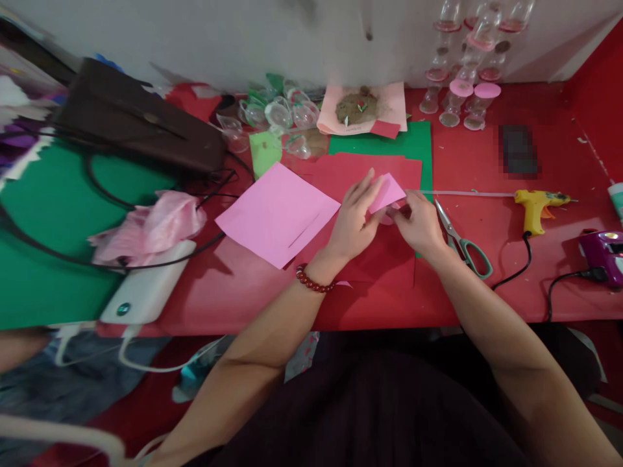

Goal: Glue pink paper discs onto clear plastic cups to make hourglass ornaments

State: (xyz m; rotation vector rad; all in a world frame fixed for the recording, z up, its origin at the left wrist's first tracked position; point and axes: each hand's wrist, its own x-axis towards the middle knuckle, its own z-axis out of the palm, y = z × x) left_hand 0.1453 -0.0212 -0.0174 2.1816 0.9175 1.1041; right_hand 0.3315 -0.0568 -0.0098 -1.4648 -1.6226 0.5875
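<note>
A small pink paper piece point(388, 191) is held between both hands above the red sheets point(370, 172) at the table's middle. My left hand point(354, 219), with a red bead bracelet on its wrist, has its fingers curled against the piece's left side. Pinching the lower right edge is my right hand point(417, 224). A larger pink paper sheet point(277, 214) with a slit cut in it lies flat just left of my left hand.
Scissors point(462, 243) lie right of my right hand, a yellow glue gun point(537, 206) and a purple device point(603, 253) farther right. Clear plastic cups point(277, 113), a green sheet point(389, 141), a dark bag point(136, 123), crumpled pink material point(156, 227) and a white power bank point(146, 288) sit around.
</note>
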